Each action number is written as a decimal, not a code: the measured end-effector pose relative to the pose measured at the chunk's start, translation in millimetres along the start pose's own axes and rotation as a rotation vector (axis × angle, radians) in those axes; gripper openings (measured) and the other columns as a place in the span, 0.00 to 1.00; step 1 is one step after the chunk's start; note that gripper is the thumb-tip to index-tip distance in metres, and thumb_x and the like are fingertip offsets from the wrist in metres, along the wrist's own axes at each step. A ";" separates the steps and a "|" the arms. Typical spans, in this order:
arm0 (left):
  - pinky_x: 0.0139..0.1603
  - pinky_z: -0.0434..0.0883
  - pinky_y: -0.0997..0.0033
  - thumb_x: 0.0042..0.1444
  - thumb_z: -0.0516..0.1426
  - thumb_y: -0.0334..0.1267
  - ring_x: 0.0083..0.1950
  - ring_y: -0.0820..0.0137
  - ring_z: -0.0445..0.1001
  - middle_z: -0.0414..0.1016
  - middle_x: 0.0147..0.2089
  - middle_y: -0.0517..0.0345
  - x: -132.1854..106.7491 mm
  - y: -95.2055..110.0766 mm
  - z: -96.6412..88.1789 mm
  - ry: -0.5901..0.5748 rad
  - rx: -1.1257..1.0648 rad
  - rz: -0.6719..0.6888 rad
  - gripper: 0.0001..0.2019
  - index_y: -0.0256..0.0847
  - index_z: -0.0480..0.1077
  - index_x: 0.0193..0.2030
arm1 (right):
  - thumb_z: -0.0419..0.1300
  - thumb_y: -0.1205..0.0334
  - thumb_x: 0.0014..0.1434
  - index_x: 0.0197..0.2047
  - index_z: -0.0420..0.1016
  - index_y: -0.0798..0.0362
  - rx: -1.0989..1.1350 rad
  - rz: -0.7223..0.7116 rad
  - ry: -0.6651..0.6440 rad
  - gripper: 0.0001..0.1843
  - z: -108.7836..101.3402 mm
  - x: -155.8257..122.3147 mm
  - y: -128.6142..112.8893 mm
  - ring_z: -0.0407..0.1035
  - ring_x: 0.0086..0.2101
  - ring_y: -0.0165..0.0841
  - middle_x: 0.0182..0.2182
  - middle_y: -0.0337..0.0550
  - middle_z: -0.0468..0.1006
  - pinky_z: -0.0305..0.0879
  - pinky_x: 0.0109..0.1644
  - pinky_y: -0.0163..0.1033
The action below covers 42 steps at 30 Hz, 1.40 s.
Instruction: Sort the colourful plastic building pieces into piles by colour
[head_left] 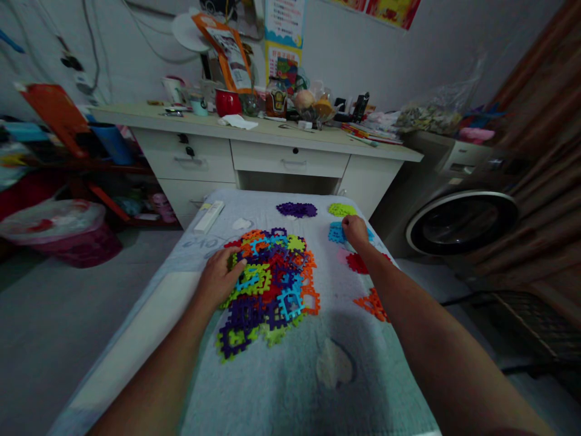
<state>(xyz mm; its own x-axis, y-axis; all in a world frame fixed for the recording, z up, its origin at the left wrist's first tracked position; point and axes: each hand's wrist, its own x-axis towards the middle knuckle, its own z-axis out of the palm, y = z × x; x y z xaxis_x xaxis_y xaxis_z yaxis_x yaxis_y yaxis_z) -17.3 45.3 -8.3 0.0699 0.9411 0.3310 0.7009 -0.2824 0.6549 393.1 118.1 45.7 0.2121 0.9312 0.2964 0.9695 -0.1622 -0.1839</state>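
Head view, and here's the left hand (219, 277), thumb and fingers apart, resting on the near-left edge of the mixed pile of interlocking plastic pieces (272, 284): purple, orange, red, lime and blue, all tumbled together just right of it. Over to the right hand (356, 231), fingertips drawn in, right down at the blue pieces (334, 232); whether they pinch one, I cannot tell. Just beyond that hand sit the lime pieces (341, 209), and farther off to its left, the purple pieces (296, 209). Just nearer than the hand, the red pieces (355, 263) peek out by the forearm, then the orange pieces (373, 304), nearer again. Beyond the left hand lies a slim white box (209, 217), all on a pale blue cloth (272, 399). Past both hands stands a cluttered white desk (290, 154); well right of the right hand, a front-loading washing machine (458, 158).
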 end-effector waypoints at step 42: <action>0.59 0.66 0.53 0.57 0.52 0.52 0.54 0.57 0.70 0.73 0.52 0.47 -1.1 3.4 -0.5 0.001 0.002 0.002 0.23 0.39 0.70 0.52 | 0.62 0.65 0.48 0.31 0.73 0.55 0.864 -0.138 -0.382 0.05 0.0 -41.7 -96.1 0.64 0.28 0.27 0.27 0.36 0.73 0.61 0.34 0.33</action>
<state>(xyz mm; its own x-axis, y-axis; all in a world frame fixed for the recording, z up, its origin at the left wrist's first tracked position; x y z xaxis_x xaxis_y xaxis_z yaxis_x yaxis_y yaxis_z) -15.3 43.2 -6.1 0.0709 0.9404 0.3326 0.7021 -0.2839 0.6530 291.1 94.8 51.1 -0.1004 0.9925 0.0690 0.5240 0.1117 -0.8443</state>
